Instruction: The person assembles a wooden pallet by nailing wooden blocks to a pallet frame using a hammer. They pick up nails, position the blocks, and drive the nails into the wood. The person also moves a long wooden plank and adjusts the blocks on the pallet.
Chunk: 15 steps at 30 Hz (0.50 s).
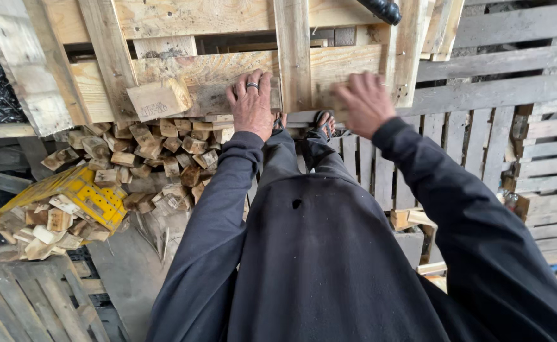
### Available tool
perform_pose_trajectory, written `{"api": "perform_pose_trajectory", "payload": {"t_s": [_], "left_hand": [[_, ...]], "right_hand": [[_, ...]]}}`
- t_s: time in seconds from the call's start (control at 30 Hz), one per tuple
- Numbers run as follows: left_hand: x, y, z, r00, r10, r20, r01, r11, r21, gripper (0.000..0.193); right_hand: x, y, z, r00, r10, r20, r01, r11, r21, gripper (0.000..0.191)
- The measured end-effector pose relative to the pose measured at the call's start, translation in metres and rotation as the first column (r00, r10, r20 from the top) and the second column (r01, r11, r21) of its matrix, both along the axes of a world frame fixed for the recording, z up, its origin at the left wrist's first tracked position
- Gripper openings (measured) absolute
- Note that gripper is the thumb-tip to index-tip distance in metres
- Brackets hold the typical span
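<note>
Left hand (pixel 251 104) first: fingers (pixel 253 81) lie flat and slightly spread, pressed against a horizontal board of the wooden pallet (pixel 228 76) that's tipped up in front of the person. There's a ring on one finger. Nothing pinched, it's just a flat palm-down press on the plank, right beside the upright centre slat (pixel 293 57).

Right hand (pixel 364 101) sits on the other side of that slat. It's motion-blurred, so I honestly can't tell if the fingers are curled round the board edge or just resting on it. It looks to be touching the plank near the pallet's right-hand slat.

Both arms are in dark long sleeves, and down between them you can see the feet (pixel 321 121) in sandals just below the pallet's lower edge.

Further out: a loose wooden block (pixel 159 98) hangs at the pallet's left side, and under it a big heap of cut blocks (pixel 158 158). A yellow plastic crate (pixel 76 196) lies tipped over at the left with more blocks in it. Grey weathered pallets (pixel 513 126) are stacked on the right, another one bottom left.
</note>
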State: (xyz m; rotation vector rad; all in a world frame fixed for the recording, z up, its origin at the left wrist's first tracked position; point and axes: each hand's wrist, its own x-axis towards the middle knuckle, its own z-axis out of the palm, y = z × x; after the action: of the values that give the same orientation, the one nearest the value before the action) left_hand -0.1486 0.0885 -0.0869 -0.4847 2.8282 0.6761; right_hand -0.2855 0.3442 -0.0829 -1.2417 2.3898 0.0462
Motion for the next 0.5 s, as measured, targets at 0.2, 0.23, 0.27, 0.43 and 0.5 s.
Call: {"api": "perform_pose_trajectory", "payload": {"t_s": [0.2, 0.23, 0.27, 0.43, 0.5], "left_hand": [[0.026, -0.066, 0.000, 0.808, 0.450, -0.381, -0.051, 0.696, 0.716, 0.096], [0.039, -0.080, 0.001, 0.710, 0.621, -0.332, -0.175, 0.613, 0.771, 0.091], [0.053, -0.091, 0.001, 0.584, 0.770, -0.256, -0.291, 0.493, 0.820, 0.085], [0.105, -0.100, -0.002, 0.479, 0.834, -0.275, -0.674, 0.550, 0.493, 0.065], [0.105, -0.086, -0.005, 0.709, 0.636, -0.306, -0.574, 0.771, 0.274, 0.054]], "right_hand": [[-0.006, 0.022, 0.009, 0.982, -0.176, -0.070, 0.170, 0.982, -0.081, 0.072], [-0.006, 0.018, 0.008, 0.981, -0.179, -0.075, 0.171, 0.981, -0.094, 0.077], [-0.006, 0.015, 0.009, 0.981, -0.178, -0.072, 0.171, 0.980, -0.098, 0.082], [-0.004, 0.007, 0.014, 0.979, -0.193, -0.057, 0.189, 0.979, -0.079, 0.102], [-0.003, 0.009, 0.017, 0.978, -0.203, -0.057, 0.200, 0.978, -0.060, 0.104]]}}
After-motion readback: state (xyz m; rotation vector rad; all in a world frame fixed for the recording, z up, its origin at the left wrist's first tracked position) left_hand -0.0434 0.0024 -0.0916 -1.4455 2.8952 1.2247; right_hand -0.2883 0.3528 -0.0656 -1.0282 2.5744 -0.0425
